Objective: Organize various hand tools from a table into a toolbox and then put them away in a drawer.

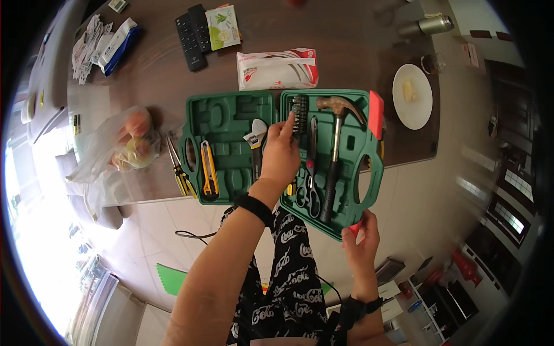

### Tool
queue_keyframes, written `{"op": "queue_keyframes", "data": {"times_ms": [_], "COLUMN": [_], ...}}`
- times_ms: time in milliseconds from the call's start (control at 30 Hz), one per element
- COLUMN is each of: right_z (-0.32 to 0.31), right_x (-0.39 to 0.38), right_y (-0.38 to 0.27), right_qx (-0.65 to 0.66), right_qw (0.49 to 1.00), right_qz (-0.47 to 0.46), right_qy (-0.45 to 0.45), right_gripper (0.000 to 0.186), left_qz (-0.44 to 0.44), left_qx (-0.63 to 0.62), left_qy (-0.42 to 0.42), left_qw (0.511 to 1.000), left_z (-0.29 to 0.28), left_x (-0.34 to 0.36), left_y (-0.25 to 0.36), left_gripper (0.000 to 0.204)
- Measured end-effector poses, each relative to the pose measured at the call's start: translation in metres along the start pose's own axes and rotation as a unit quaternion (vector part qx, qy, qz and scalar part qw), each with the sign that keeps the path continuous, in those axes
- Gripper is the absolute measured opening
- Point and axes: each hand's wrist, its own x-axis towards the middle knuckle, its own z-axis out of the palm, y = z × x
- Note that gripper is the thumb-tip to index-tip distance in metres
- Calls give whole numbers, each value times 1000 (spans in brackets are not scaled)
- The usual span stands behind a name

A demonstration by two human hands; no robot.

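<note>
A green plastic tool case (378, 179) lies spread open at the table's front edge. My left hand (281, 155) reaches over its middle, fingertips closed at the edge of a black screwdriver bit set (299, 109); the thumb is hidden. At the case's near right corner, my right hand (362, 239) grips the rim by a red latch (353, 229). The right half holds a claw hammer (336, 141) and black-handled scissors (312, 173). In the left half are a yellow utility knife (209, 170) and an adjustable wrench (256, 141), partly covered by my left hand.
Left of the case lie yellow-handled pliers (183, 179) and a plastic bag of fruit (135, 141). Behind it are a tissue pack (277, 69) and remote controls (193, 40). A white plate (412, 109) with food, a glass (433, 63) and a metal flask (435, 25) stand right.
</note>
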Motion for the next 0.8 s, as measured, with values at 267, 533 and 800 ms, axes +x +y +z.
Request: {"op": "queue_keyframes", "data": {"times_ms": [267, 533, 800], "right_z": [18, 35, 50], "right_x": [-10, -26, -27], "right_y": [-15, -28, -45], "right_qx": [130, 100, -19], "right_qw": [991, 995, 994], "right_qz": [38, 19, -87], "right_qy": [12, 6, -61], "right_gripper": [51, 56, 65], "left_qz": [-26, -13, -62], "left_qx": [22, -1, -64], "left_qy": [-101, -88, 30], "left_qw": [994, 996, 996], "left_z": [-14, -24, -67], "left_x": [-4, -14, -44], "left_y": [10, -6, -47], "left_gripper": [73, 75, 61]}}
